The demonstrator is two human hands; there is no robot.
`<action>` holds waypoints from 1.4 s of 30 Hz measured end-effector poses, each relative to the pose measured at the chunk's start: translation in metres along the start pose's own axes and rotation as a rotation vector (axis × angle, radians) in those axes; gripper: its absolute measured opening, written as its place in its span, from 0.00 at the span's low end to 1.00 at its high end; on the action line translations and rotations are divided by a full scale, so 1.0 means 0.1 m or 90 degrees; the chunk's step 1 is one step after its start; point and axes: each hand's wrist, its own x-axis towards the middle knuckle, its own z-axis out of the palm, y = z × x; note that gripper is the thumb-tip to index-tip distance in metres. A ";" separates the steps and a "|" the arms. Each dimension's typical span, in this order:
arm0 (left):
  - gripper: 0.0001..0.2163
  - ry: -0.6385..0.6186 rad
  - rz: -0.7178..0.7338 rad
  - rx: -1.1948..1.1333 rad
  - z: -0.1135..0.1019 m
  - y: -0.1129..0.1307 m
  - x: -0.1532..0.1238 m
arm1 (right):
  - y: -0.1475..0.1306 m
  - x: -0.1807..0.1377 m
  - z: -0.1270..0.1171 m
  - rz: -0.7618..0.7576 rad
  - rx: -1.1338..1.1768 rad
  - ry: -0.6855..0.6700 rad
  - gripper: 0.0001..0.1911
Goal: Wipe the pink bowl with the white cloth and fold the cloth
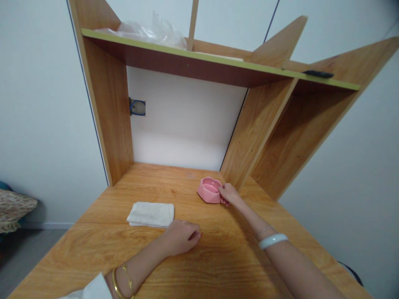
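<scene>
A pink faceted ashtray (208, 193) is toward the back of the wooden desk, right of centre. My right hand (228, 194) grips its right side, with the thumb at the rim and the fingers curled against the outer wall. My left hand (183, 236) rests nearer the front with its fingers curled into a loose fist, and nothing shows in it. Just behind my left wrist lies a folded white cloth (151, 214), flat on the desk.
The wooden desk (218, 265) runs back to a white panel with an uncovered wall socket box (137, 107). Overhead, a shelf (187, 58) bears a clear plastic bag (152, 32) and a dark flat object (318, 74). Upright wooden boards (258, 128) stand at the right.
</scene>
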 end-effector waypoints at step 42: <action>0.19 0.731 -0.331 -0.875 -0.50 -0.57 0.09 | -0.66 -0.62 0.99 -0.387 -0.063 0.024 0.01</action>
